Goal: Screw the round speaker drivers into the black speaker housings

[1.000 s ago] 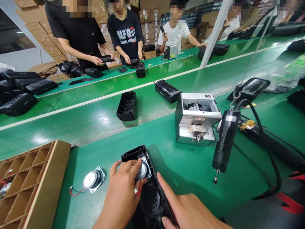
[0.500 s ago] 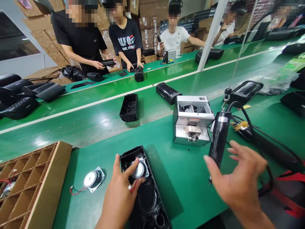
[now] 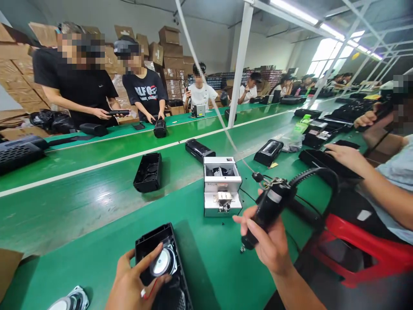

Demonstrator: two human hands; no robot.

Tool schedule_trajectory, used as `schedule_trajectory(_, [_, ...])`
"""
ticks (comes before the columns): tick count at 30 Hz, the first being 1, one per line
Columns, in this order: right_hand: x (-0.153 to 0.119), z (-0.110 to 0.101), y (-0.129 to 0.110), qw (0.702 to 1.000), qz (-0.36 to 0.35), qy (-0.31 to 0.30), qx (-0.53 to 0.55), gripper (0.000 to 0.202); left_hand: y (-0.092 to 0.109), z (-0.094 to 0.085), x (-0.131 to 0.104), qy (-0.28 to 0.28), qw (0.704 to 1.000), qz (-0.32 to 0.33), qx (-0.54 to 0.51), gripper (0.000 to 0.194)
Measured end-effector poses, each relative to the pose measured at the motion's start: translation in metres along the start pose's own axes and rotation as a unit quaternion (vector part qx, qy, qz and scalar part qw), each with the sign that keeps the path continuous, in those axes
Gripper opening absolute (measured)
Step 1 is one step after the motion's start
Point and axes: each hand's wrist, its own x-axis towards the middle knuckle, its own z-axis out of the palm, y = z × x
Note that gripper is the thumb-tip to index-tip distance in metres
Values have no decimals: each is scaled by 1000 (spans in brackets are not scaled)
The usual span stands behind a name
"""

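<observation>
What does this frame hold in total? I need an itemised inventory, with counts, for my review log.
Speaker driver: one, silver and black, in the near casing
Near casing: one, black, on the bench
Electric screwdriver: one, black, in the right hand
Loose driver: one, silver and black, bench, lower left
Desktop machine: one, silver-white, mid-bench
Open casing: one, black, on the belt
Red stool: one, right
Bottle: one, green, right
Cardboard boxes: many, brown, background
Other black units: several, bench and belt
Co-workers: several, across the belt and right
Left hand: one, at the speaker driver
Right hand: one, gripping the screwdriver
</observation>
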Motion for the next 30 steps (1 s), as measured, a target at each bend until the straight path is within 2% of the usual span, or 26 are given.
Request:
schedule_trajectory(3, [33,14,-23,995,-17,-54,87,46,19,6,19,-72,997,2,-4,54])
schedule_trajectory(5, [57,26,-38,989,-90,-47,109,45,34,13,31,-105,994,6,-7,53])
schedule_trajectory(7, [78,38,-47,982,-155,-32,100,43,47,19,38,-113,994,9,-6,53])
schedule_trajectory(10, [99,51,-48,973,-226,-26,47,49,60,23,40,-127,992,6,0,53])
schedule_trajectory(14, [106,55,-35,957,-290,-21,-17,56,68,17,37,-149,989,-5,11,54])
schedule_trajectory(17, [99,54,-35,956,-291,-1,-46,56,71,13,35,-153,988,-3,28,56])
schedule_trajectory(21, [89,51,-47,957,-284,53,-27,48,73,12,33,-149,988,1,36,55])
schedule_trajectory(23, [87,51,-47,956,-287,48,-29,49,72,13,33,-144,989,0,41,53])
schedule_trajectory(26, [89,55,-36,967,-247,9,-64,51,71,14,32,-138,989,-1,45,53])
schedule_trajectory(30, [90,61,-20,978,-196,26,-69,41,78,9,32,-158,986,-13,49,57])
